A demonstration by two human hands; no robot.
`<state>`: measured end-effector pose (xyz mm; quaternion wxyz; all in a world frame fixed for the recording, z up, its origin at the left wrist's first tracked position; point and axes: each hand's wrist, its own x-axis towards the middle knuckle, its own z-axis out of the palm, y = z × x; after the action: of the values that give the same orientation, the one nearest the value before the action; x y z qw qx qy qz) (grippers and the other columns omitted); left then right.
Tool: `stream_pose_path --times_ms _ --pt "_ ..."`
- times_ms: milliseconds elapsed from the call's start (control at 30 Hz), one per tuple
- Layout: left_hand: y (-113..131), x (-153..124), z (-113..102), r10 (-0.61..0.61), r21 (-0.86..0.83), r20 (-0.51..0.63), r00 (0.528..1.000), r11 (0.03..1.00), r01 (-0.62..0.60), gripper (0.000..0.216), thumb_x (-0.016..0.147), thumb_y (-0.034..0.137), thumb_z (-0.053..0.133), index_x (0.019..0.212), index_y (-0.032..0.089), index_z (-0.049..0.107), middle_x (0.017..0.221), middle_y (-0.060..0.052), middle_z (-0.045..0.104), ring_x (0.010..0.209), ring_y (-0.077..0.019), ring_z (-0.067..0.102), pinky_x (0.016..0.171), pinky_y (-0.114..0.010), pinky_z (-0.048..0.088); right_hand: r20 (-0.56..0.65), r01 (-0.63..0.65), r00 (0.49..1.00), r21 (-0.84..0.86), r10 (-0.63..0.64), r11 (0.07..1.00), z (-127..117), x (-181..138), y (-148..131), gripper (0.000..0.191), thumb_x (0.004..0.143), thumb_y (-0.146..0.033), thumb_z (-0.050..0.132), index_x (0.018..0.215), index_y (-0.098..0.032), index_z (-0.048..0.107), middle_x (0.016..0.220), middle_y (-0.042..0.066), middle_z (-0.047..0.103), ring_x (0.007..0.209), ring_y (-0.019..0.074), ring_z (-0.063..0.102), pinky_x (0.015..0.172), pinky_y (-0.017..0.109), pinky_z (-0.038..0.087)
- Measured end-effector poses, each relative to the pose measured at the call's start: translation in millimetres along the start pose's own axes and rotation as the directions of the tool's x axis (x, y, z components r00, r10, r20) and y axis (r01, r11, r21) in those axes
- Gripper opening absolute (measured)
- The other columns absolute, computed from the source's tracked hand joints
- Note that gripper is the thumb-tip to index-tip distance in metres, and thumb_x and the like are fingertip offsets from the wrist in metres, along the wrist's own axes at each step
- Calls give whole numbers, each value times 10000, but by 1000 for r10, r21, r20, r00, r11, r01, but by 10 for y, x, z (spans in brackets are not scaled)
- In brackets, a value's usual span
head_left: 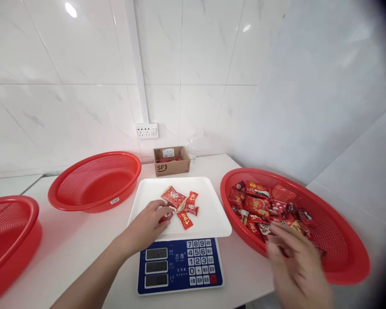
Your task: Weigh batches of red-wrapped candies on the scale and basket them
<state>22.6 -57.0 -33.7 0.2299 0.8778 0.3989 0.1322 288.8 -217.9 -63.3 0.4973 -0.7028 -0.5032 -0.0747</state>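
Observation:
My left hand (155,218) rests on the white scale tray (209,223), its fingers curled round a small red snack packet (167,213) with a pale printed patch. Just beyond it on the tray lie a larger patterned red packet (173,196) and several small red wrapped sweets (185,219). Over the near side of the right red basket (344,257) is my right hand (296,262), slightly blurred. Its thumb and fingers look apart, and I see nothing held between them. Mixed red snack packets (257,206) fill the left part of that basket.
The scale's blue keypad panel (180,268) faces me below the tray. Two more red baskets (96,182) (11,240) stand at left. Behind the tray are a cardboard box (172,167) with red packets inside and a clear plastic bottle (192,149). A socket (147,131) is on the tiled wall.

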Motion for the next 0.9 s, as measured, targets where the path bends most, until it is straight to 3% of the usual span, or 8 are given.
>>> stream_pose_path --times_ms 133,267,500,633,800,900 --pt "-14 -19 -29 -39 -8 4 999 999 39 334 889 374 395 1139 266 589 1280 -66 491 1126 -246 506 940 -378 435 181 55 983 -76 -40 996 183 168 193 306 854 -432 456 1060 -250 589 1120 91 606 1059 277 554 880 463 472" --pt "12 19 17 -62 51 -25 998 997 64 311 839 367 475 1103 249 589 1195 -70 546 1089 -264 517 906 -395 445 273 -6 961 -140 44 990 157 344 378 384 841 -489 435 1076 -238 604 1114 90 640 1024 285 588 861 467 493" --pt "108 -13 -49 -77 3 5 997 997 77 391 769 140 420 1113 263 560 1204 -45 547 1071 -227 546 892 -345 457 511 -43 846 -222 154 974 235 425 538 526 840 -564 368 1205 -231 549 1255 61 584 1171 272 517 945 481 447" --pt "121 -29 -58 -82 -7 23 996 997 82 366 763 120 414 1057 256 586 1144 -33 593 1074 -217 548 889 -329 459 520 -73 830 -259 202 963 230 384 549 538 839 -600 344 1208 -265 544 1258 37 584 1160 265 532 926 473 467" --pt "66 1 24 -131 -8 -50 990 991 131 364 923 281 293 1205 223 517 1163 -85 595 1058 -219 565 911 -371 447 536 -35 821 -297 197 954 234 373 627 539 840 -600 351 1239 -284 525 1268 23 577 1168 263 528 916 455 484" --pt "49 -14 64 -56 16 -60 997 998 58 369 940 275 278 1231 217 498 1168 -89 594 1067 -217 555 926 -383 436 568 -13 798 -316 200 949 265 379 698 554 848 -595 330 1257 -270 514 1309 20 540 1205 259 493 939 450 469"
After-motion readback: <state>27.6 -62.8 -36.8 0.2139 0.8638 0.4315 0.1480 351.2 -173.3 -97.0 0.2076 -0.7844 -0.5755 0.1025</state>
